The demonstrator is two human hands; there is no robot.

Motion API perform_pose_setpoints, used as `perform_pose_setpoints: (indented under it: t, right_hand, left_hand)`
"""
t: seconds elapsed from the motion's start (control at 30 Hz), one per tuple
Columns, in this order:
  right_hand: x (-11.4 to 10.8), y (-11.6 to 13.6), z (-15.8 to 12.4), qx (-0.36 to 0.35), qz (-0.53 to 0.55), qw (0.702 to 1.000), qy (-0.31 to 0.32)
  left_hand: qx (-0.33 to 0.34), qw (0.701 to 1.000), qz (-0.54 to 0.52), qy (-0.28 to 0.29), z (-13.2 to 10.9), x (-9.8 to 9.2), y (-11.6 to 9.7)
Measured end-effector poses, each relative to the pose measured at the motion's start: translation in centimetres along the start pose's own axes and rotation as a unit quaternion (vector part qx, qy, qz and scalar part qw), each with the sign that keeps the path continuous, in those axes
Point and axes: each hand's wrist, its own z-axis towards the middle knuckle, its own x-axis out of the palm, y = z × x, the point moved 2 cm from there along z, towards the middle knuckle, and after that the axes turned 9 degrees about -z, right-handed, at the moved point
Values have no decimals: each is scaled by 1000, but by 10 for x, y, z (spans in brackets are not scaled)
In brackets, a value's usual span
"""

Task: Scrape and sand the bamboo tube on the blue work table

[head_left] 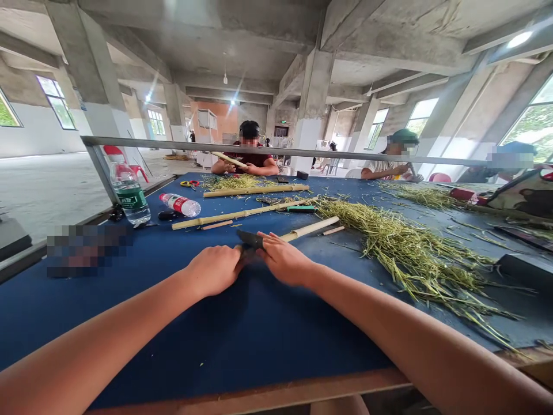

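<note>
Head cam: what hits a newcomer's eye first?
A big heap of green stalks sprawls across the right of the blue table. At the middle foreground, the left hand and right hand meet at a dark blade beside a bamboo stick. Beyond, a person sits across the table.

A short length of pale, smooth bamboo cane [309,229] is held by the right hand [283,259], slanted low over the blue-covered worktable [173,340], with its near end hidden beneath the fingers. A broad, dark knife blade [249,238] is seen just at that near end, between the two almost touching hands, and appears to be gripped by the left hand [211,270]. Its handle is hidden, and its edge cannot be made out.
</note>
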Motion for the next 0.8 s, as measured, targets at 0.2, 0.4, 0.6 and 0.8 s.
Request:
perform_pose_setpoints:
  t: [0.2, 0.4, 0.6, 0.8]
  right_hand:
    - [0, -11, 2, -6, -4, 1000, -2]
    - [-3, -37, 2, 85, -23, 996, 16]
    - [-3, 3, 0, -14, 0, 1000, -1]
    - [-7, -23, 2, 13, -15, 1000, 0]
  left_hand:
    - [-18, 1000, -17, 5, -1, -3, 1]
    - [-13, 1000, 6, 7, -1, -3, -2]
    - [6, 1000, -4, -5, 0, 0, 0]
    - [-14, 1000, 3, 1, 0, -2, 0]
